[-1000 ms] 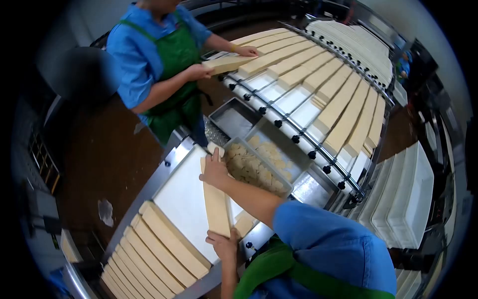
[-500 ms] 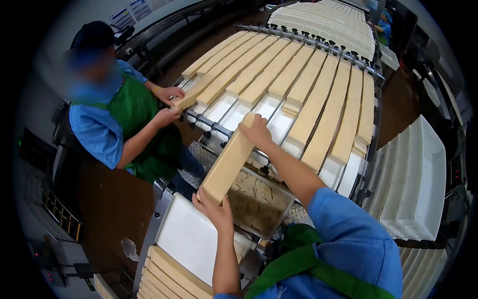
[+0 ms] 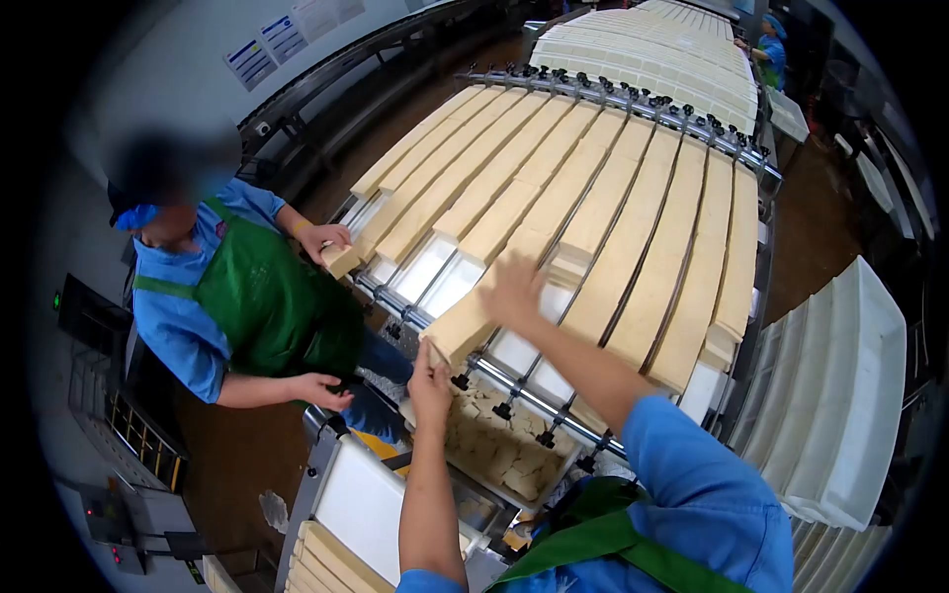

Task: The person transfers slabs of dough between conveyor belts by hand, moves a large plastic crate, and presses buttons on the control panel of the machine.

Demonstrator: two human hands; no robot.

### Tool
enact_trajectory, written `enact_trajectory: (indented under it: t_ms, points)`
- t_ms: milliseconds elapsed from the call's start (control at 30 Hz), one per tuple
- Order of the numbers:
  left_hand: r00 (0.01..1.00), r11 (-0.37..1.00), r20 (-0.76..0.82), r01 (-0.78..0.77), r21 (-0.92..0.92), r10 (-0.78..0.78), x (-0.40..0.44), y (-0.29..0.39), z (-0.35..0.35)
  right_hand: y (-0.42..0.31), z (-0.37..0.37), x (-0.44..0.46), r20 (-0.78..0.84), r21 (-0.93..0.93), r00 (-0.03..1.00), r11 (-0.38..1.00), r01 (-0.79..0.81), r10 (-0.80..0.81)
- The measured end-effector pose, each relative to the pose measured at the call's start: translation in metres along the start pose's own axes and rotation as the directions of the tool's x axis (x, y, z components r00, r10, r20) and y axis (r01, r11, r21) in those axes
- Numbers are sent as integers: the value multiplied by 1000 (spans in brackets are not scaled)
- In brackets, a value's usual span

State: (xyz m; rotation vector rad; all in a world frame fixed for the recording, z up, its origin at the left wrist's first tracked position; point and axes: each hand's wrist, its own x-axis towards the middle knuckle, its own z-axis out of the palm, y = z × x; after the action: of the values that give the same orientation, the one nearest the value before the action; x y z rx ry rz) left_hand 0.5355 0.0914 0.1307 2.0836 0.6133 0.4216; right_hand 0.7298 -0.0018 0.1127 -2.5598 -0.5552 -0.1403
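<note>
A long cream-coloured block [image 3: 465,324] lies at the front end of the lanes on the slatted conveyor, its near end over the metal rail. My left hand [image 3: 430,390] is at that near end, fingers closed on its edge. My right hand [image 3: 514,294] is over the block's far part, blurred by motion, so its fingers do not show clearly. Rows of similar long blocks [image 3: 623,257] fill the lanes beyond. Below my left hand stands a scrap bin [image 3: 568,469] with broken cream-coloured pieces in it.
A co-worker in a green apron [image 3: 267,296] stands at left, one hand [image 3: 324,240] on another block's end. A white belt [image 3: 361,494] with more blocks [image 3: 331,558] is at the front. Stacked white trays [image 3: 840,395] stand at right. A metal rail [image 3: 514,385] with black knobs crosses the front.
The block I hold has moved forward from above the bin onto the conveyor lanes, with both my hands. The co-worker's one hand has dropped away from their block.
</note>
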Motion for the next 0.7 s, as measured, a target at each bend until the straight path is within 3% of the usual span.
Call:
enact_trajectory:
  t_ms: [33,67,133,167,200,267,300,367,433,467,567,600,633,667,700]
  points:
    - [999,999,-41,-32,-33,31,0,-8,1,-9,15,-14,-70,89,995,993,80,-74]
    - [995,995,-80,-69,-66,64,0,-17,2,-21,-11,-31,105,276,963,937,213,-249]
    - [974,984,-193,-138,-109,115,-7,-11,2,-36,-12,-66,-51,355,877,812,463,-478]
    - [960,981,-263,-134,-137,95,-10,-23,5,-40,-7,-76,-138,362,843,766,531,-519]
    - [968,990,-250,-55,-132,20,-22,-8,-1,-45,-5,-81,-108,250,846,809,532,-523]
    - [939,996,-336,-85,-33,69,-45,-18,6,-49,-1,-83,-187,119,792,787,605,-581]
    - [936,991,-347,-93,-95,55,-57,-31,13,-46,8,-83,-354,142,708,713,687,-612]
    - [957,980,-284,2,-200,-59,-85,-54,23,-39,0,-82,-238,107,628,622,775,-741]
    - [960,964,-265,16,-267,-90,-114,-77,37,-36,14,-84,-280,97,613,613,784,-739]
    - [982,976,-166,48,-212,-84,-132,-89,35,-36,23,-85,-307,115,650,651,750,-695]
    - [972,979,-213,132,155,-97,-193,-84,27,-35,43,-83,-278,68,692,705,706,-666]
    - [956,968,-275,163,193,-106,-217,-84,21,-29,53,-80,-298,-15,637,671,741,-711]
    - [935,953,-338,197,231,-111,-234,-78,17,-35,52,-76,-381,73,673,705,705,-634]
    - [894,929,-408,293,225,-183,-254,-73,10,-26,47,-76,-298,11,627,654,756,-720]
    - [847,902,-474,376,214,-241,-270,-66,3,-28,53,-74,-368,39,635,671,741,-679]
